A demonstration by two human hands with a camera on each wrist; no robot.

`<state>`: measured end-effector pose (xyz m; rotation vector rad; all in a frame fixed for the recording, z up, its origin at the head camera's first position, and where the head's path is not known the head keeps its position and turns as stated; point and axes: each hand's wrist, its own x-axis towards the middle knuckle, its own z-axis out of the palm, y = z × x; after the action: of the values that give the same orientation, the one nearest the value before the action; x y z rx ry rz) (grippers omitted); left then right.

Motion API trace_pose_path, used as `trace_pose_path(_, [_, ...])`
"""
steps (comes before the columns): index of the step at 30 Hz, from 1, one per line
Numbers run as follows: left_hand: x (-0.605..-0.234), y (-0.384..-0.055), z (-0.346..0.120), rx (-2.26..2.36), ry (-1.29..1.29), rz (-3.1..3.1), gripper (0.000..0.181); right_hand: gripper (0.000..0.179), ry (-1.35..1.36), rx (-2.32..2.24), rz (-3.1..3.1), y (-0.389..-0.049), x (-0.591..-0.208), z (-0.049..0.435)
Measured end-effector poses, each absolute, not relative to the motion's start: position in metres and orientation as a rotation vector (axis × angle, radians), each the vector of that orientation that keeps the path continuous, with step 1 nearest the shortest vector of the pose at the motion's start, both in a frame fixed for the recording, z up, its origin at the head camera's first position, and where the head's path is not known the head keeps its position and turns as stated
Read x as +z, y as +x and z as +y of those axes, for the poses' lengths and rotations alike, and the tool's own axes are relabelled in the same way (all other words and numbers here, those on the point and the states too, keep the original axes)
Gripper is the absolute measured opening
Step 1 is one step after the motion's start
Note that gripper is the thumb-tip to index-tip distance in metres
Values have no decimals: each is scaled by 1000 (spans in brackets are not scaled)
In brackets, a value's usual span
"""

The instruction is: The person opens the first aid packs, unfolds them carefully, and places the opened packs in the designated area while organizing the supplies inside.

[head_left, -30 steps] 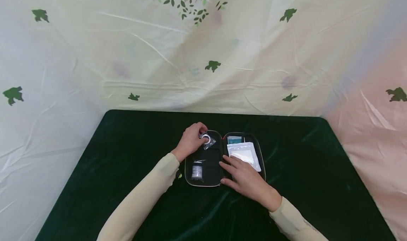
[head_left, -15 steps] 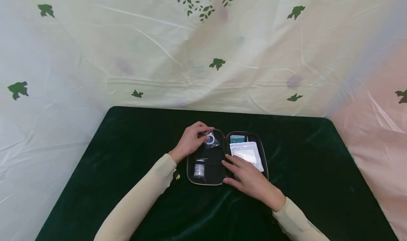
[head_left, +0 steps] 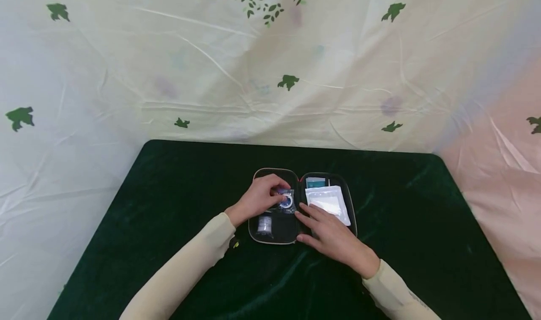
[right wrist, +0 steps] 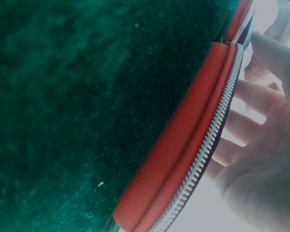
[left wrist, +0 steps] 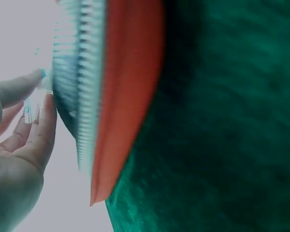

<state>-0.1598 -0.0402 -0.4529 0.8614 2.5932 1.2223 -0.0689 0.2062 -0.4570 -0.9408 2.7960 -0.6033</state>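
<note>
An open zip case with black insides lies flat on the table; both wrist views show its red shell and metal zip. Over the case's left half, my left hand pinches a clear plastic packet holding a white-and-blue roll, which looks like tape. Thumb and fingers of that hand meet at the packet in the left wrist view. My right hand rests on the right half near the hinge, fingers spread. Partly under it lies a white flat pouch.
A clear-wrapped whitish bundle sits in the lower left of the case. At the upper right inside it is a blue-and-white packet. Dark green velvet cloth covers the table, and a patterned fabric wall rises behind.
My left hand has moved the packet with the roll from the upper left of the case towards its middle, near the hinge. The right hand has stayed in place on the case.
</note>
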Motion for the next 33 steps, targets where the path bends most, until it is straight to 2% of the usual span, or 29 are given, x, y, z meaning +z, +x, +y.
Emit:
trace_pose_path(21, [-467,-156,-41,917,1042,2587,17,61,-954,-575,2744,-69,-455,208])
trace_pose_path(28, [-469,-151,-51,848,1127,2446,31,61,-957,-569,2733,-70,-453,208])
trace_pose_path(33, [-486,-152,-58,859,1149,2387,48,61,-958,-562,2725,-71,-453,207])
